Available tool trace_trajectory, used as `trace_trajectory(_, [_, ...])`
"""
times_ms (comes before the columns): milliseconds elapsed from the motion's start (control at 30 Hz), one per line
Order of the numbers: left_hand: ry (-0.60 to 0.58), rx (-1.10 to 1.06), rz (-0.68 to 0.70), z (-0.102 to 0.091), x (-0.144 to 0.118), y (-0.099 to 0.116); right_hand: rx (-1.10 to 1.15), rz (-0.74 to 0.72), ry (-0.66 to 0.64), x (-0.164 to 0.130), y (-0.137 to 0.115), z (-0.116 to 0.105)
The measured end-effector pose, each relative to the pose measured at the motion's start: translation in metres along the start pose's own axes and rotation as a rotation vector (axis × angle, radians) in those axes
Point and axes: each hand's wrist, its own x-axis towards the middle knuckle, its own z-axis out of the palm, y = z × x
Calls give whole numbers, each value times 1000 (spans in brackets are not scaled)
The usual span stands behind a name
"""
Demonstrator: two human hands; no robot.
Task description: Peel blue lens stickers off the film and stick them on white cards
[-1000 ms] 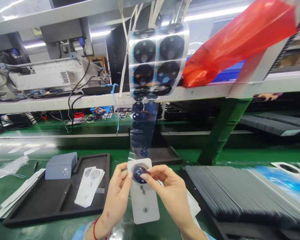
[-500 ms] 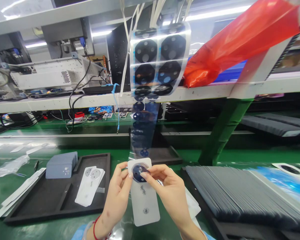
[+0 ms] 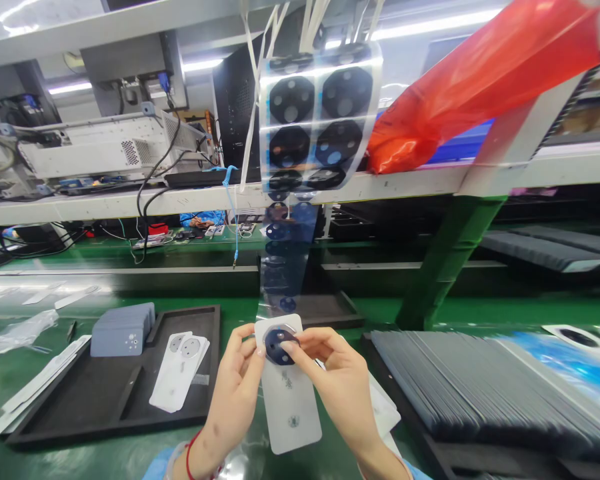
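Left hand: the left hand (image 3: 237, 387) grips the left edge of a white phone back cover (image 3: 287, 393), thumb on the front near the round camera opening, fingers curled behind; a red cord circles its wrist.
Right hand: the right hand (image 3: 330, 377) pinches a round dark lens film (image 3: 279, 343) between thumb and forefinger, pressing it onto the top of the cover.
Cover: held upright and a little tilted above the green worktop (image 3: 105, 460), between the two hands, its lower end free; small grey marks show on its face.
Film strip: a clear strip of dark round films (image 3: 286, 260) hangs straight above the hands, coming off a wide roll (image 3: 317, 120) on the shelf (image 3: 180, 199) further up.
Left of the left hand: a black tray (image 3: 105, 413) lies on the worktop, holding a few white covers (image 3: 180, 373) and a stack of grey covers (image 3: 123, 330).
Right of the right hand: a long row of grey covers (image 3: 480, 393) stands on edge in another black tray.
Above the right hand: a red plastic bag (image 3: 480, 73) lies on the shelf, beside the roll.
Far left of the hands: white strips (image 3: 40, 383) and a crumpled clear bag (image 3: 17, 333) lie on the worktop.
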Motion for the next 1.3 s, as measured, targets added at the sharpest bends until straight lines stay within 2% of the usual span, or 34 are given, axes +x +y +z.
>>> trace_trajectory(1000, [-22,2,14,1,-2,2,-9,-4,2,-1,0,1])
trace_trajectory(1300, [-2,18,34,2,-2,1,-41,-77,23,-1,1,4])
